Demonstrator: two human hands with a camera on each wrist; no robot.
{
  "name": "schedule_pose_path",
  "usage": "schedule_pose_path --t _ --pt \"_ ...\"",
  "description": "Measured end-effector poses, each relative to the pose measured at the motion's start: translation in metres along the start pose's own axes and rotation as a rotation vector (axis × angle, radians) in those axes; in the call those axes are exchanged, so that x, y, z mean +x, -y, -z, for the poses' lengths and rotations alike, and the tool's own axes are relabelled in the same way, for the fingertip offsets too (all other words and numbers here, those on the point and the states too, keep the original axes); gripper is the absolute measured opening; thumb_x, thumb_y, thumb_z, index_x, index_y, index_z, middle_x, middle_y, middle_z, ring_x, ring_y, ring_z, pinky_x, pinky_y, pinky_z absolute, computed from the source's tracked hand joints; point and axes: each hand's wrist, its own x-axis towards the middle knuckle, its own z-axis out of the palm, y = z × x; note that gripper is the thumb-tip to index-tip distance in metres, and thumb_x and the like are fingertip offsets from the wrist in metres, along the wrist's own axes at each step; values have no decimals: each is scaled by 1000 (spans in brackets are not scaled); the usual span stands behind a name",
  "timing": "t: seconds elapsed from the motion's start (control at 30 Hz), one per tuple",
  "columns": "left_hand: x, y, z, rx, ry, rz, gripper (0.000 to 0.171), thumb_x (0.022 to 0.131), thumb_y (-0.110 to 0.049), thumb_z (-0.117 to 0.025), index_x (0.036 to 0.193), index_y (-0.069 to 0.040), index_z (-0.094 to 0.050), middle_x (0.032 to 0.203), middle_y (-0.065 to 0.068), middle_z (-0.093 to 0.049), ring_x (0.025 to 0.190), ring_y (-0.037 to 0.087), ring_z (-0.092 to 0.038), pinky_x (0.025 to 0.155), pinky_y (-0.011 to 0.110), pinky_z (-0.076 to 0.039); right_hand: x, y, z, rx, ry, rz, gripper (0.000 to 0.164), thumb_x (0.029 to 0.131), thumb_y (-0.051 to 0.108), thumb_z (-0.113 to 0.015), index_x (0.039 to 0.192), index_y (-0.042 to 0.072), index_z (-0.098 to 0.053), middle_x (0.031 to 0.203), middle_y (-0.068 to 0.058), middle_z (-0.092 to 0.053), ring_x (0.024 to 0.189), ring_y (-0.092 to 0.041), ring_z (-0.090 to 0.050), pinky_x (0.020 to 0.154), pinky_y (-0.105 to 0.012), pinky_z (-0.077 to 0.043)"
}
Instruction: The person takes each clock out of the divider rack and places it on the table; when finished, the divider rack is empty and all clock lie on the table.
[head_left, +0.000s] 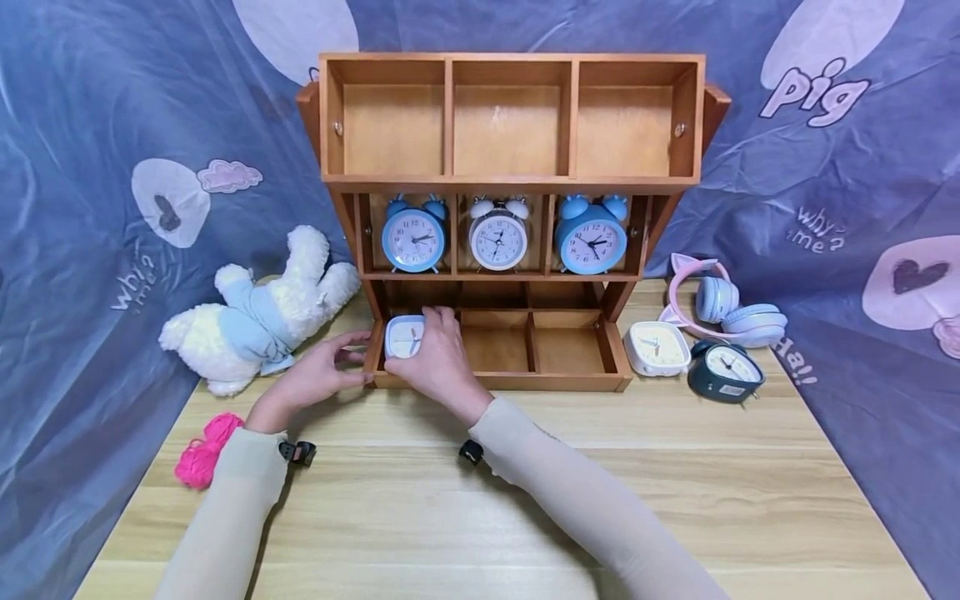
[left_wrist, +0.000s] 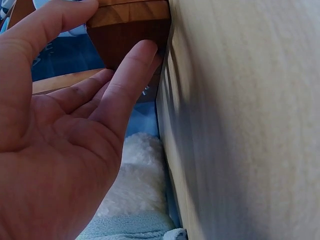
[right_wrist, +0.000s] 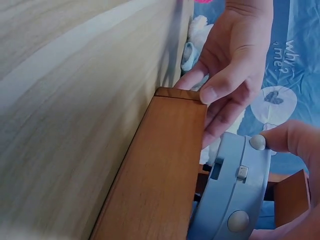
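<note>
A small light-blue square alarm clock (head_left: 403, 336) stands in the bottom-left compartment of the wooden shelf (head_left: 510, 382). My right hand (head_left: 444, 360) grips it, thumb and fingers on opposite sides; the right wrist view shows the side of the clock (right_wrist: 227, 192) with its buttons, just behind the shelf's front board (right_wrist: 155, 165). At the shelf's lower left corner, my left hand (head_left: 318, 377) touches the wood with its thumb. Its fingers (left_wrist: 132, 75) are extended along the outer side of that corner. Part of the clock's face is hidden by my right hand.
Three twin-bell clocks (head_left: 498, 240) fill the middle row. A white square clock (head_left: 657, 348), a dark green clock (head_left: 725, 372) and cat-ear headphones (head_left: 716, 302) lie right of the shelf. Left are a plush toy (head_left: 258, 321) and pink yarn (head_left: 206, 452).
</note>
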Motion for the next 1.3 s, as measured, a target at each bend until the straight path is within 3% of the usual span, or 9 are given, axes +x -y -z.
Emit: schedule_pose_path --t 0.2,0.47,0.63,1.07,1.3 --pt "0 1 -1 -5 4 0 78 101 -13 -82 168 2 -44 154 30 -66 140 48 -67 99 27 -57 -10 0 5 3 13 11 106 83 32 -98 167 -3 -43 165 -19 -46 143 -34 -56 122 -47 -52" --pt "0 -1 -2 -4 -4 -17 77 101 -12 -81 167 4 -44 153 33 -65 139 50 -67 106 46 -59 -27 -1 7 0 16 27 105 82 34 -96 167 -1 -45 165 -18 -46 137 -32 -58 116 -46 -56" --pt "1 -3 -2 -12 -2 -29 78 100 -11 -82 166 6 -44 152 33 -65 138 48 -68 108 49 -58 -37 0 9 -2 12 54 104 80 33 -95 166 0 -47 162 -16 -49 137 -30 -58 114 -44 -57" --pt "0 -2 -1 -19 -2 -26 79 101 -11 -82 167 7 -42 149 34 -67 138 50 -67 99 28 -58 -64 -1 6 15 52 77 103 80 30 -94 165 -1 -47 160 -15 -51 135 -28 -58 114 -41 -56" --pt "-1 -1 -1 3 -12 -28 79 100 -12 -82 166 7 -43 149 34 -67 136 50 -68 99 30 -59 -81 -1 4 15 72 100 105 78 31 -95 165 -1 -46 161 -15 -52 132 -26 -60 114 -40 -56"
